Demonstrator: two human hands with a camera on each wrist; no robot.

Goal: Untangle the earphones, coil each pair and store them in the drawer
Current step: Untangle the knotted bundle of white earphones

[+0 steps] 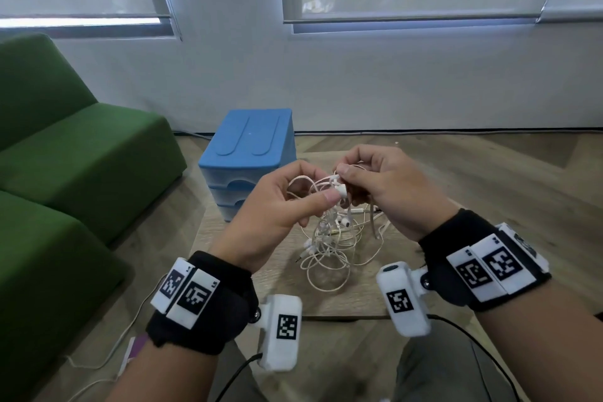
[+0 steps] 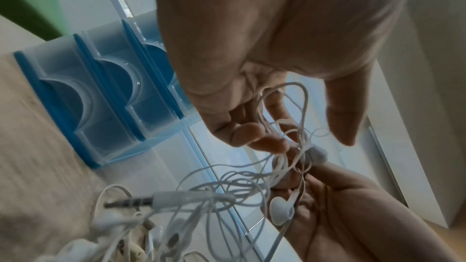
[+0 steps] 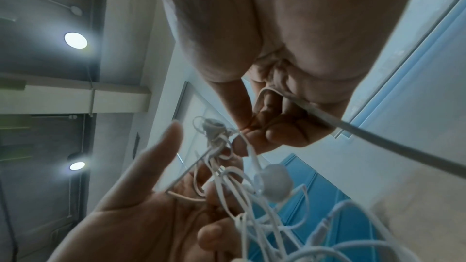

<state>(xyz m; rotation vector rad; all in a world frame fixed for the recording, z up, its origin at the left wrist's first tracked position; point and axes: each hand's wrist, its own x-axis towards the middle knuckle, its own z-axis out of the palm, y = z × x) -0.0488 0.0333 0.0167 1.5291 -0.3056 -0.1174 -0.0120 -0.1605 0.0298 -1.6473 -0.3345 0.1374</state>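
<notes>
A tangle of white earphones hangs from both hands down onto a low wooden table. My left hand has several wire loops draped over its curled fingers, its thumb beside an earbud. My right hand pinches the wires just above that earbud. Another earbud dangles below the pinch, and a jack plug sticks out of the bundle. The blue drawer unit stands behind the hands with its translucent drawers closed.
A green sofa fills the left side. A white cable trails on the floor beside it. A white wall with windows rises behind the drawer unit. The table's front edge lies just ahead of my knees.
</notes>
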